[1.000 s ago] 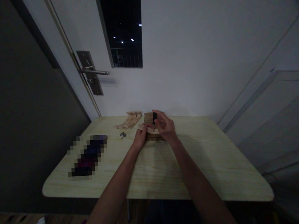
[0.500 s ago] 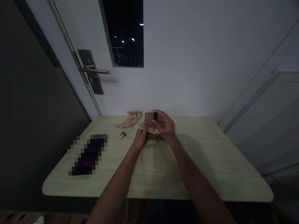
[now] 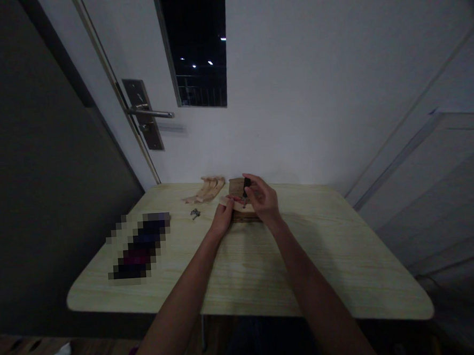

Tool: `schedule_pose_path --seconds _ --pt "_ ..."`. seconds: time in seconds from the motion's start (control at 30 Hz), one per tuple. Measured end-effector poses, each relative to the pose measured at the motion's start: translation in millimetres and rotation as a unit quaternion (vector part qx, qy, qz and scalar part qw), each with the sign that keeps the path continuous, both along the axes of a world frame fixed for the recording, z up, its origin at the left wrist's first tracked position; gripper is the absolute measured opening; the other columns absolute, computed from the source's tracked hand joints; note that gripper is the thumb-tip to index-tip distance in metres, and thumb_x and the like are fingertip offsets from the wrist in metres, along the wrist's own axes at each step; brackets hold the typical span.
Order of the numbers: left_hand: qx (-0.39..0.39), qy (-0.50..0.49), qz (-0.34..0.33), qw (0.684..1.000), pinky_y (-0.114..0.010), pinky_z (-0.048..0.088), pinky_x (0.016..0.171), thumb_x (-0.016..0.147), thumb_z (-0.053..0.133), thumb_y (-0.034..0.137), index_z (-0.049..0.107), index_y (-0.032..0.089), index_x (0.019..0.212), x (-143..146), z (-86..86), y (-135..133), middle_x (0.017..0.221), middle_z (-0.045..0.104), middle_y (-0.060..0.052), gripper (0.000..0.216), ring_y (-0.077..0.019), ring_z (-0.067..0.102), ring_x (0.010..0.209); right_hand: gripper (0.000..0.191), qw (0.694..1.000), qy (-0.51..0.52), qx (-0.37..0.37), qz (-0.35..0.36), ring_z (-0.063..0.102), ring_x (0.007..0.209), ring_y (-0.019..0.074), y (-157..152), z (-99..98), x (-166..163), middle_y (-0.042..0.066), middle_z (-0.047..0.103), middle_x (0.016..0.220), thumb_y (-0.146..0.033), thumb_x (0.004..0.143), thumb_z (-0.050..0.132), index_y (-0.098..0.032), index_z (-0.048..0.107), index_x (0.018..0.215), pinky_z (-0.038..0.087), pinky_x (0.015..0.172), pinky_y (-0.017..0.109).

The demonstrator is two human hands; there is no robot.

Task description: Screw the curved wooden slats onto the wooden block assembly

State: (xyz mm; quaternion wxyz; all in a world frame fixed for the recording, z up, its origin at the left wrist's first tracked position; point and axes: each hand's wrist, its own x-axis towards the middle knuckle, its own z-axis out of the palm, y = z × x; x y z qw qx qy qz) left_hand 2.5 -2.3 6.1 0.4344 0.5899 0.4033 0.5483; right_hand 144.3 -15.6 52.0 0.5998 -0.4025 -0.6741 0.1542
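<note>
My right hand [image 3: 265, 200] is closed around the black handle of a small screwdriver [image 3: 246, 186], held upright with its tip pointing down. Under the tip, a small metal screw [image 3: 244, 205] shows at a pale wooden piece [image 3: 250, 207]. That piece's left end is gripped by my left hand [image 3: 223, 217], thumb on top. Beneath and behind it sit brown wooden blocks [image 3: 236, 186], partly hidden by my hands. Something red shows between my hands, too small to make out.
Several loose screws [image 3: 195, 214] lie left of my left hand. Behind them rest pale curved wooden pieces [image 3: 209, 190]. A blurred dark object [image 3: 140, 247] is at the table's left. The table [image 3: 346, 256] stands against a white door with a metal handle [image 3: 153, 113].
The fingers of my right hand have shifted slightly around the screwdriver handle. My left hand keeps its hold on the wooden piece.
</note>
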Motion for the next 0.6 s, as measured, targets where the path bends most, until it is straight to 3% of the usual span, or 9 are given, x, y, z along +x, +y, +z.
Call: schedule_pose_path --seconds 0.2,0.6 --pt "-0.002 -0.008 0.0 1.0 -0.033 0.046 0.091 0.086 0.05 0.053 0.064 0.018 0.084 -0.1 1.8 -1.7 0.087 0.07 -0.006 0.038 -0.0213 0.062 0.092 0.032 1.0 -0.015 0.022 -0.007 0.066 0.082 0.0165 1.9 1.2 0.1 0.006 0.07 0.111 -0.042 0.087 0.061 -0.027 0.067 0.116 0.06 0.069 0.029" --pt "-0.003 0.011 0.017 1.0 -0.031 0.045 0.087 0.084 0.048 0.054 0.063 0.018 0.086 -0.8 -0.9 1.4 0.088 0.068 -0.005 0.039 -0.0204 0.06 0.088 0.036 0.999 -0.051 0.01 0.001 0.068 0.086 0.017 -0.8 5.8 0.8 0.005 0.069 0.117 -0.041 0.092 0.051 -0.028 0.063 0.123 0.058 0.058 0.024"
